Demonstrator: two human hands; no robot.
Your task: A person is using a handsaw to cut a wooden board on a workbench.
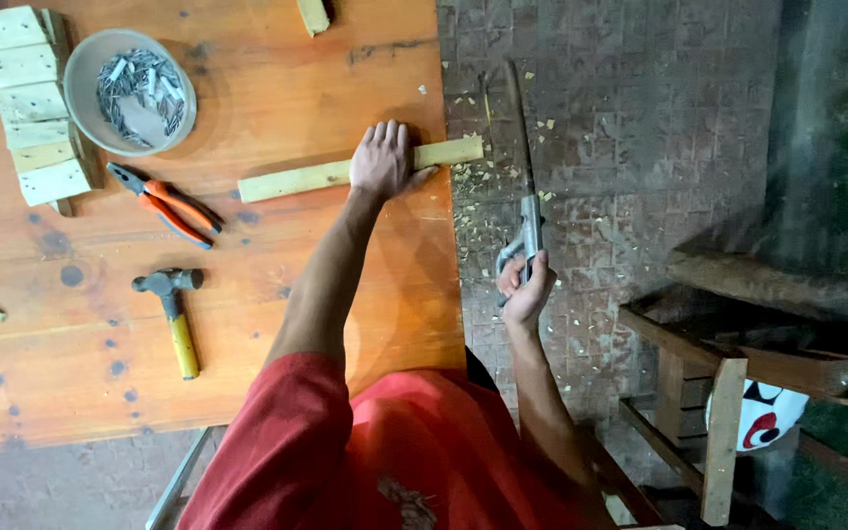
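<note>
My left hand [383, 160] presses flat on a pale wooden strip [296, 180] that lies across the orange table [247, 88], one end of it jutting past the table's right edge. My right hand [526, 288] grips the grey handle of a hand saw [524, 196]. The saw's blade runs away from me beside the table edge, close to the strip's overhanging end. Sawdust and chips lie on the brick floor below it.
On the table are a grey bowl of nails [130, 90], orange-handled pliers [164, 203], a yellow-handled hammer [175, 314] and a stack of cut wood blocks [26, 103]. A wooden chair frame [738, 353] stands on the floor at the right.
</note>
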